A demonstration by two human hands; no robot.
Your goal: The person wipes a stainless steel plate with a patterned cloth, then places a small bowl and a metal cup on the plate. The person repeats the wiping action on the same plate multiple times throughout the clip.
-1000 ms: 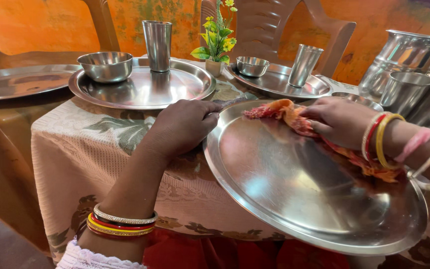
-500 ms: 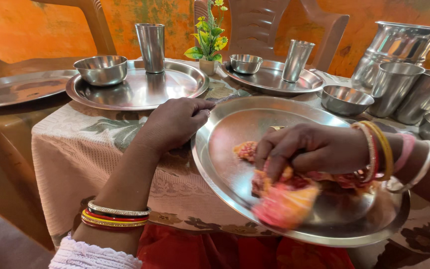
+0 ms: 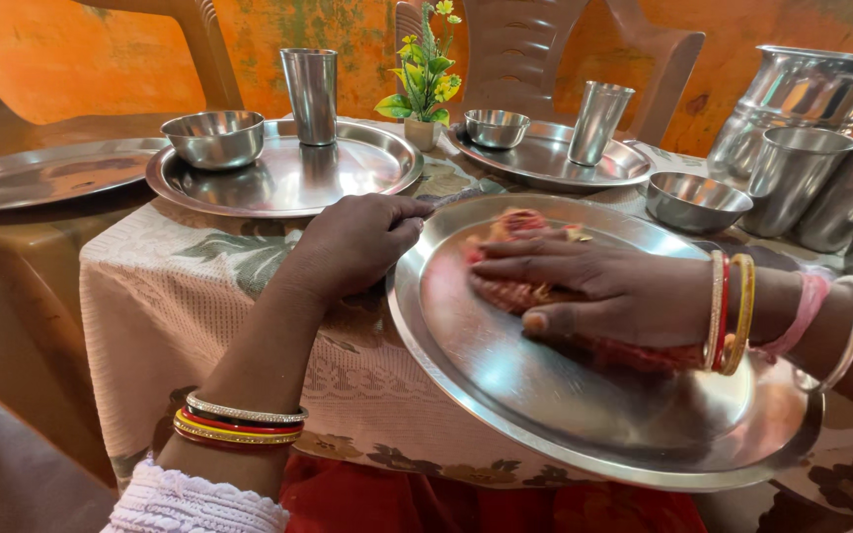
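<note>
- Your left hand (image 3: 362, 242), at centre frame, curls its fingers over the far left rim of the large steel plate (image 3: 545, 395); judged from the tilt, this grip steadies the plate, whose near edge overhangs the table.
- Your right hand (image 3: 604, 291), right of centre, lies flat with fingers spread narrow and pressed down on a red-orange cloth (image 3: 510, 227); the flat palm keeps the cloth tight against the metal.
- The cloth sits under your fingers on the upper half of the plate, with a bit showing beyond the fingertips and near the wrist.
- Behind, in the upper frame, a second plate (image 3: 288, 183) carries a bowl (image 3: 214, 138) and a tumbler (image 3: 311, 84), well apart from both hands.
</note>
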